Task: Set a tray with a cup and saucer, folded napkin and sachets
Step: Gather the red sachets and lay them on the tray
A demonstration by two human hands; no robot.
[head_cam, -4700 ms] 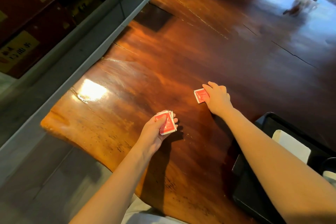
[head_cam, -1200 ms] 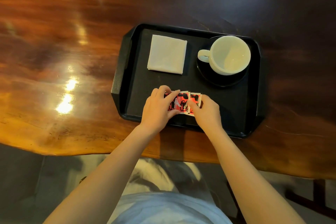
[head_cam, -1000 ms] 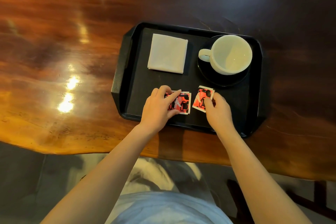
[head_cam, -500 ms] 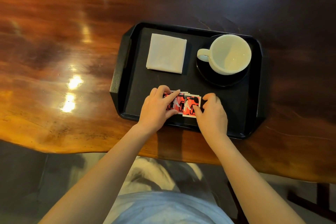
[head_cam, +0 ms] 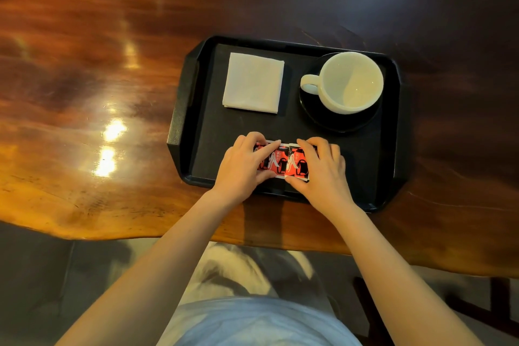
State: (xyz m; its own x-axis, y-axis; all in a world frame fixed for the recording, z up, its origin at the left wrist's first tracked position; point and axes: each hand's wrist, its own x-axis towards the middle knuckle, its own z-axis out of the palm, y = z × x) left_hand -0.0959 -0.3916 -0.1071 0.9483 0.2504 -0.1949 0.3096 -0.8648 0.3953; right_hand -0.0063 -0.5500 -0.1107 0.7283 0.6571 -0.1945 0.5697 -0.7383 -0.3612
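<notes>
Polished wood makes up the surface (head_cam: pixel 84 93), and I see a black tray (head_cam: pixel 179 121) near its front edge. A folded napkin (head_cam: pixel 253 83) lies in the tray's far left part. Below it my left hand (head_cam: pixel 244 166) pinches one red sachet (head_cam: pixel 273 161) between thumb and fingers, touching a second sachet (head_cam: pixel 296 164) pinched the same way by my right hand (head_cam: pixel 323 168). At far right a white cup (head_cam: pixel 351 83) sits on a dark saucer (head_cam: pixel 317 115).
</notes>
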